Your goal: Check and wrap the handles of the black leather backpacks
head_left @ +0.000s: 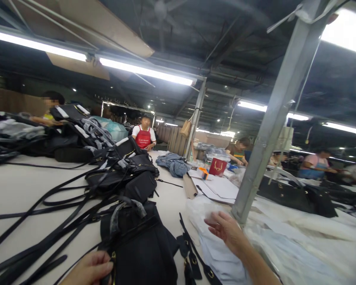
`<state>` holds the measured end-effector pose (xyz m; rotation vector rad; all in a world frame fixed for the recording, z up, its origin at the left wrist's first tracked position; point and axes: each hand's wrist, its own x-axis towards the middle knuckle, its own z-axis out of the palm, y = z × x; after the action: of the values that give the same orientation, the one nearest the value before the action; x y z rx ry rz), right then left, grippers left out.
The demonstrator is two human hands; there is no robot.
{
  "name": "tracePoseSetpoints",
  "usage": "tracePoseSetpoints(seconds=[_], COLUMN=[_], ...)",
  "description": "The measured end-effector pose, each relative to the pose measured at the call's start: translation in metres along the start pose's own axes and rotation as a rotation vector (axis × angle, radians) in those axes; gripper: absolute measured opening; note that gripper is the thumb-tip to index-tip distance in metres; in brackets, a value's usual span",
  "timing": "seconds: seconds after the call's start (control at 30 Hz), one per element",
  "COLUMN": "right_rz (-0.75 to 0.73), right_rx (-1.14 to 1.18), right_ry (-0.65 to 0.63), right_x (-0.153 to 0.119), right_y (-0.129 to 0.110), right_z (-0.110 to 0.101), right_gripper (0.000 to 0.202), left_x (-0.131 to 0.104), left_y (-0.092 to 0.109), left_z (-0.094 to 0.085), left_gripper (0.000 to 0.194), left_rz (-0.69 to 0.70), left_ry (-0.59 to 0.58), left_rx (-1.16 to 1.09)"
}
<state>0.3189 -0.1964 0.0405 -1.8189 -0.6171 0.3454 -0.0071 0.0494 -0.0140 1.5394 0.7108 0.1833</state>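
At the lower left, my left hand (pixel 93 267) pinches the side edge of a black bag (pixel 145 249), close to its gold zipper. The bag lies on the pale table, its top handle partly wrapped in clear film. My right hand (pixel 224 229) hovers over or rests on a stack of thin white plastic sheets (pixel 219 253); contact cannot be made out. Its fingers are apart and slightly bent, with nothing in them. Between the hands lie black straps (pixel 192 259) with gold buckles.
More black bags (pixel 121 174) with long straps are heaped behind and to the left. A grey metal post (pixel 264 130) rises at right. Beyond are a blue cloth (pixel 173 163), a red box (pixel 218 167) and white papers (pixel 218 186). Several people work farther back, one in a red apron (pixel 144 137).
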Motion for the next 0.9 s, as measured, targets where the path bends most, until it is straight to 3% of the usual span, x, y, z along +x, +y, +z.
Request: tracePoseSetpoints(seconds=[0.1,0.2,0.27,0.33,0.43,0.57,0.67,0.77,0.9], right_rz=[0.041,0.114,0.054,-0.098,-0.249,-0.232,-0.141,-0.078,-0.020], right_rx=[0.190,0.301,0.145,-0.167,-0.515,-0.813,-0.967,-1.001,-0.867], right_ry=[-0.198,-0.399,-0.445,-0.358,-0.077,0.216,0.202,0.131,0.108], right_x=[-0.038,-0.070,-0.078,-0.073,-0.041,0.003,0.015,0.020,0.030], right_y=[-0.020,-0.032,-0.036,-0.038,-0.035,-0.012,0.018,0.043,0.044], right_z=[0.034,0.075,0.095,0.102,0.080,0.014,-0.017,-0.027,-0.038], right_gripper=[0.042,0.041,0.031,0.021,0.014,0.022,0.010,0.013,0.018], left_x=[-0.007,-0.015,-0.019,-0.022,-0.026,-0.024,-0.019,-0.016,-0.012], left_y=[0.002,0.007,0.009,0.010,0.011,0.009,0.005,0.002,-0.004], left_z=[0.001,0.002,0.004,0.007,0.012,0.014,0.011,0.008,0.003], left_gripper=[0.036,0.030,0.026,0.023,0.022,0.026,0.028,0.031,0.031], left_rz=[0.020,0.019,0.017,0.029,0.053,0.085,0.105,0.095,0.095], left_ry=[0.058,0.123,0.173,0.223,0.254,0.228,0.218,0.187,0.135], left_rx=[0.013,0.036,0.067,0.112,0.169,0.192,0.189,0.174,0.130])
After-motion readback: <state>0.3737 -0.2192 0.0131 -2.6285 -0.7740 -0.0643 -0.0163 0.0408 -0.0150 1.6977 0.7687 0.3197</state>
